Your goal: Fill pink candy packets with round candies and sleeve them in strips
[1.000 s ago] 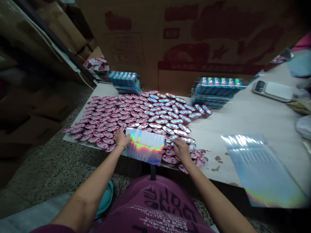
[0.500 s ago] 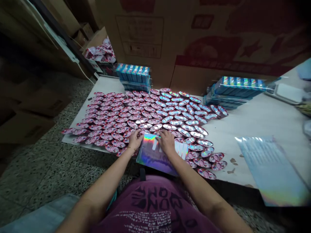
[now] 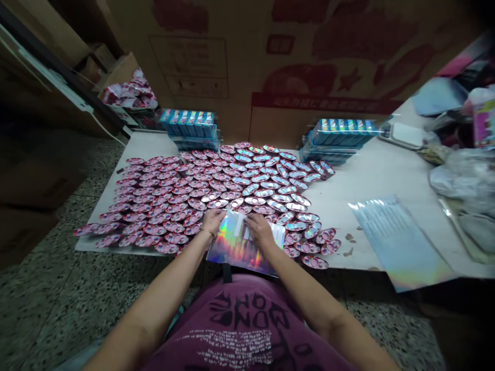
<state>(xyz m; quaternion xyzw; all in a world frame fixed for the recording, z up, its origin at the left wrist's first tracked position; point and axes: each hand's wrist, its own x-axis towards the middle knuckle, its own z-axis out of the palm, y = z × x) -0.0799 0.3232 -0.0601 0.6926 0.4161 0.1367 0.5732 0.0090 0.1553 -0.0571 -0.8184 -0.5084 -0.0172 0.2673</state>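
Note:
A shiny holographic bag (image 3: 235, 250) lies at the table's near edge, on top of a spread of small pink oval packets (image 3: 174, 198). My left hand (image 3: 212, 220) grips the bag's top left corner with closed fingers. My right hand (image 3: 260, 228) rests on the bag's upper middle, fingers curled at its top edge. Whether anything small is between the right fingers is hidden. Further right the packets turn silvery and reflective (image 3: 278, 190).
The white table (image 3: 386, 175) carries two stacks of blue holographic boxes (image 3: 190, 128) (image 3: 340, 138) at the back, a second holographic bag (image 3: 398, 242) at the right, and clutter at far right. Large cardboard boxes (image 3: 294, 56) stand behind. Speckled floor lies to the left.
My right hand moved from the packets at the bag's right onto the bag's top edge. The bag shifted a little toward me; my left hand kept its hold on the corner.

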